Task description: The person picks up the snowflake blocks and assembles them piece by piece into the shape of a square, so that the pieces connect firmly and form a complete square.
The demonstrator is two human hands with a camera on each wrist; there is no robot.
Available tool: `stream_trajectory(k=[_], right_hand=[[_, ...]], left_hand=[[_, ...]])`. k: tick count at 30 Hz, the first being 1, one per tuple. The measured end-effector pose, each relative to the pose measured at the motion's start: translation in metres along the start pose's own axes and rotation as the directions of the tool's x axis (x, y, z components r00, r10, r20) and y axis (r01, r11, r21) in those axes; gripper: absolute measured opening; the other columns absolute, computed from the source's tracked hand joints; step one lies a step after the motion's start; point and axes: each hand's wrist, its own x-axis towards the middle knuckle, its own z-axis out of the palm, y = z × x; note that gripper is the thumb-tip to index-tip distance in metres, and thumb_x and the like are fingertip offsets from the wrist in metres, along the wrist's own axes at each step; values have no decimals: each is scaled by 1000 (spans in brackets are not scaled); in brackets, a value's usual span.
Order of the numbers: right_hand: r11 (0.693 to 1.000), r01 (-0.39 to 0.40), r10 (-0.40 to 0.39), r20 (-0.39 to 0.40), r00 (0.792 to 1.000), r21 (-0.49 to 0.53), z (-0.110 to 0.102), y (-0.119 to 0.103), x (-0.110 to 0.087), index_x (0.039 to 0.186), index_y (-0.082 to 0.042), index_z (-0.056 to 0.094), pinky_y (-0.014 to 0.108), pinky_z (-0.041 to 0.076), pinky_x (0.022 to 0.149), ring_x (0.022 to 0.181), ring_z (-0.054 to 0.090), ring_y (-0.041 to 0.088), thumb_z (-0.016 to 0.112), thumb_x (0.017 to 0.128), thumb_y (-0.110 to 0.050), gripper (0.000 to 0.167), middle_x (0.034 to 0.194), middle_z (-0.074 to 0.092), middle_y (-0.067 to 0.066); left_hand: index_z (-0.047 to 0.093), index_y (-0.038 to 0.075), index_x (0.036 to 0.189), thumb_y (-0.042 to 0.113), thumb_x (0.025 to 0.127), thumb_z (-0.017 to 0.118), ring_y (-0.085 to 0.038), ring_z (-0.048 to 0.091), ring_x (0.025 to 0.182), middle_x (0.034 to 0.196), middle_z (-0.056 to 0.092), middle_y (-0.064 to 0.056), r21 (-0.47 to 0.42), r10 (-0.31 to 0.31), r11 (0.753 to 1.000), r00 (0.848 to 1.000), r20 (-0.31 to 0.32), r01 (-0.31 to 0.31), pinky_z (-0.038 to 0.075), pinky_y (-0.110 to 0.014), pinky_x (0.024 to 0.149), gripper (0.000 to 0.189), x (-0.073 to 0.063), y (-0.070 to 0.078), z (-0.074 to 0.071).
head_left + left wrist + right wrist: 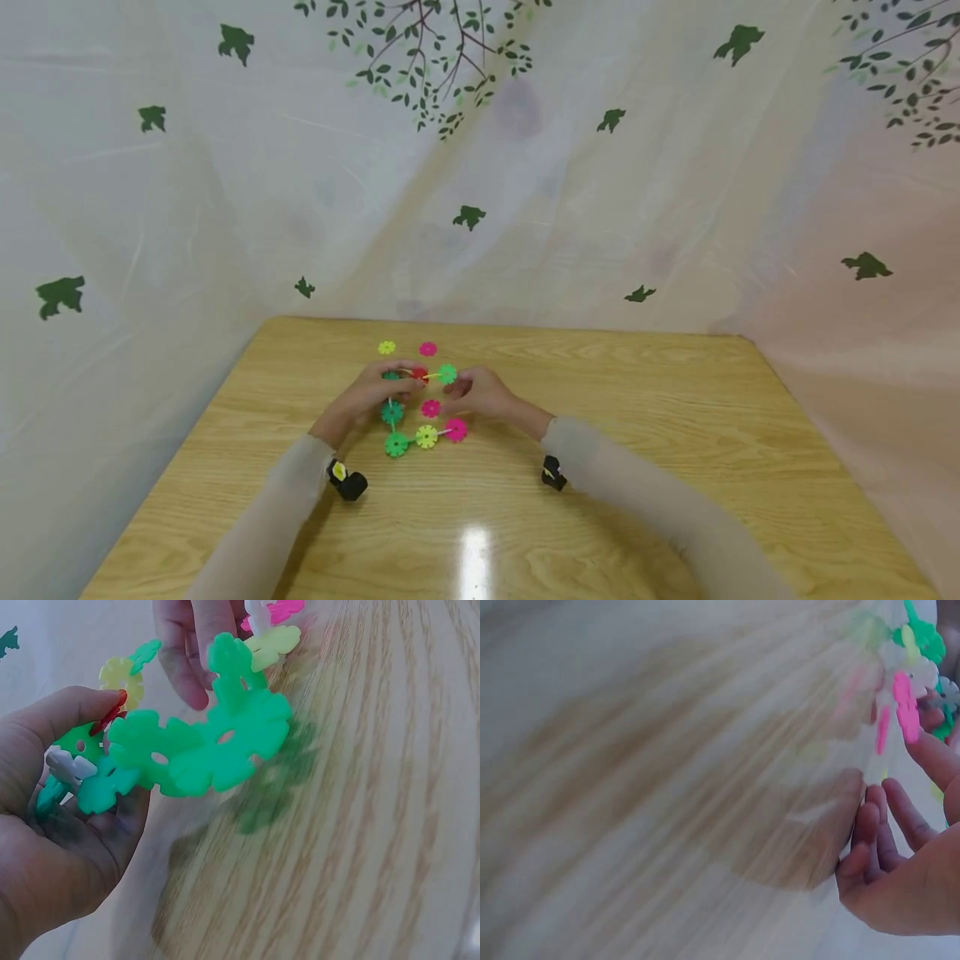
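Observation:
A C-shaped chain of flower-shaped plastic discs (396, 444) is in front of me, made of green, yellow, white, pink and red pieces slotted together. My left hand (372, 389) grips the chain's far left part, with its thumb on the red disc (109, 720). Teal and white pieces (69, 765) lie inside its palm. From the red disc, a yellow disc (121, 681) leads to a green end disc (447, 373). My right hand (483, 392) is beside that end disc, fingers loosely bent with nothing seen between them. Its thumb overlaps the chain's pink disc (906, 709) in the right wrist view.
Loose on the wooden table (637, 467) are a yellow disc (386, 347) and a pink disc (427, 348) beyond the hands. Another pink disc (431, 408) lies inside the chain's curve. A leaf-printed cloth (525, 250) hangs behind the table.

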Motion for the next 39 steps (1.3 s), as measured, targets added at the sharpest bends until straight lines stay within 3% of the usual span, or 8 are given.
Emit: stream_trajectory(k=[8, 15, 20, 23, 27, 30, 34, 39], right_hand=[[988, -32, 24, -57, 998, -152, 16, -11, 6, 96, -8, 74, 21, 41, 61, 71, 50, 9, 95, 70, -26, 37, 80, 64, -2], [999, -38, 37, -22, 999, -35, 14, -12, 6, 95, 1, 74, 20, 38, 52, 58, 44, 8, 90, 75, -11, 28, 63, 55, -5], [999, -43, 43, -22, 999, -24, 10, -13, 7, 96, 3, 72, 19, 42, 56, 65, 48, 9, 87, 74, -1, 27, 71, 57, 0], [998, -66, 65, -41, 997, -16, 6, -10, 8, 99, 3, 69, 21, 51, 63, 74, 57, 12, 85, 75, 3, 29, 84, 66, 7], [995, -101, 102, -55, 993, 26, -4, -3, 8, 101, 4, 67, 27, 59, 69, 81, 65, 19, 82, 78, 5, 27, 94, 70, 15], [990, -101, 107, -63, 992, 98, -14, 4, 6, 99, 4, 69, 30, 60, 68, 79, 66, 20, 80, 80, 3, 22, 91, 69, 14], [979, -47, 70, -106, 992, 200, -28, 17, 6, 96, 2, 73, 27, 58, 62, 70, 64, 13, 80, 80, 0, 18, 83, 70, 8], [966, -67, 120, -200, 973, 250, -39, 20, 3, 102, 8, 72, 27, 60, 65, 71, 65, 11, 77, 83, 3, 20, 88, 73, 14]], left_hand=[[66, -5, 125, 10, 92, 74, -11, 61, 75, 91, 70, 5, -12, 3, 1000, 1000, -26, -3, 56, -22, 68, 37, -1, 2, 3], [65, -8, 120, 11, 92, 74, -11, 58, 73, 86, 67, 6, 29, 4, 1000, 1000, -27, -3, 53, -22, 65, 36, -2, 7, 3], [69, -1, 117, 19, 91, 77, -12, 54, 72, 93, 67, 3, 106, -8, 994, 998, -55, 14, 49, -22, 62, 34, -2, 12, 5], [70, 3, 113, 23, 89, 80, -11, 50, 69, 92, 66, 4, 112, -15, 993, 996, -84, 24, 45, -21, 59, 33, -1, 15, 9], [69, 1, 112, 22, 89, 80, -10, 49, 69, 84, 62, 5, 78, -16, 997, 992, -124, 26, 44, -21, 60, 33, 2, 15, 15], [67, -1, 115, 19, 90, 79, -11, 54, 72, 82, 64, 6, 37, -17, 999, 988, -157, 23, 47, -21, 62, 34, 5, 13, 22], [64, -3, 119, 16, 93, 75, -12, 58, 70, 84, 71, 3, -39, -26, 999, 982, -189, 19, 49, -21, 60, 34, 9, 10, 34], [61, 0, 111, 12, 94, 72, -8, 55, 59, 77, 71, 3, -171, -69, 985, 968, -242, 27, 48, -19, 54, 23, 14, 10, 53]])
